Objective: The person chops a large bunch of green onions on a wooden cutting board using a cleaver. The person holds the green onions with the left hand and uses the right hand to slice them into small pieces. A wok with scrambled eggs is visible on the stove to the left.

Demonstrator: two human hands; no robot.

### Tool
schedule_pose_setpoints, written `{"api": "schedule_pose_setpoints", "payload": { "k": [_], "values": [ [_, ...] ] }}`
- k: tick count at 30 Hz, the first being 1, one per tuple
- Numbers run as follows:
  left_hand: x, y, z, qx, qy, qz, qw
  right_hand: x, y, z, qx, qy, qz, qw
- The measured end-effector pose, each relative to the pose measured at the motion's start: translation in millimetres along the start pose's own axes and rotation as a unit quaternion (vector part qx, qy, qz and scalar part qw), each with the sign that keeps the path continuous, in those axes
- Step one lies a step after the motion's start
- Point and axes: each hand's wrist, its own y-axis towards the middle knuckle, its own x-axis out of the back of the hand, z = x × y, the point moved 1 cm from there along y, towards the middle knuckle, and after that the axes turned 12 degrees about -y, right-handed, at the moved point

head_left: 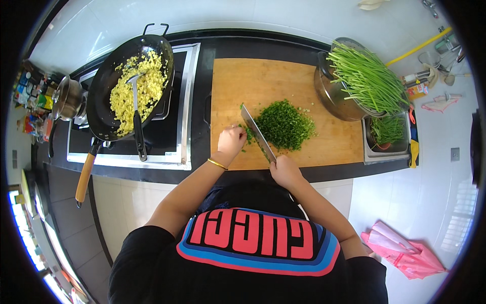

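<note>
My right hand (pixel 286 171) is closed round the handle of a kitchen knife (pixel 258 133), whose broad blade slants across the wooden cutting board (pixel 238 76). A dark green heap of finely chopped chives (pixel 284 124) lies against the right side of the blade. On its left side, my left hand (pixel 232 140) has its fingers curled down over a small remnant of chives (pixel 248 133), mostly hidden by the fingertips and blade. A few cut bits lie loose near the fingers.
At the left, a wok (pixel 96 109) of scrambled egg (pixel 139 86) with a spatula (pixel 136 111) sits on the stove, beside a small pot (pixel 68 96). Long chives (pixel 367 76) lie across a large pot (pixel 329 96) at the right. More greens (pixel 387 130) are in the sink (pixel 372 152).
</note>
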Motion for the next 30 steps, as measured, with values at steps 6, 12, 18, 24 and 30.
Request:
{"api": "schedule_pose_setpoints", "payload": {
  "k": [6,12,18,24,30],
  "values": [
    [0.3,-1.0,-0.9,0.002,-0.006,-0.002,1.000,-3.5,7.0,5.7,-0.015,-0.024,0.033,0.999],
    [-0.7,2.4,-1.8,0.002,0.026,0.034,0.999,-19.8,31.7,16.5,-0.029,-0.009,-0.020,0.999],
    [22.3,3.7,-4.7,0.076,-0.097,0.027,0.992,-2.2,30.0,-8.3,-0.043,0.167,0.011,0.985],
    [24.6,5.8,1.7,0.039,-0.040,-0.007,0.998,-2.6,15.6,-13.5,-0.008,0.084,-0.005,0.996],
    [16.6,4.8,-2.2,0.041,0.023,0.080,0.996,4.3,3.5,-4.0,-0.006,0.000,0.002,1.000]
  ]
}}
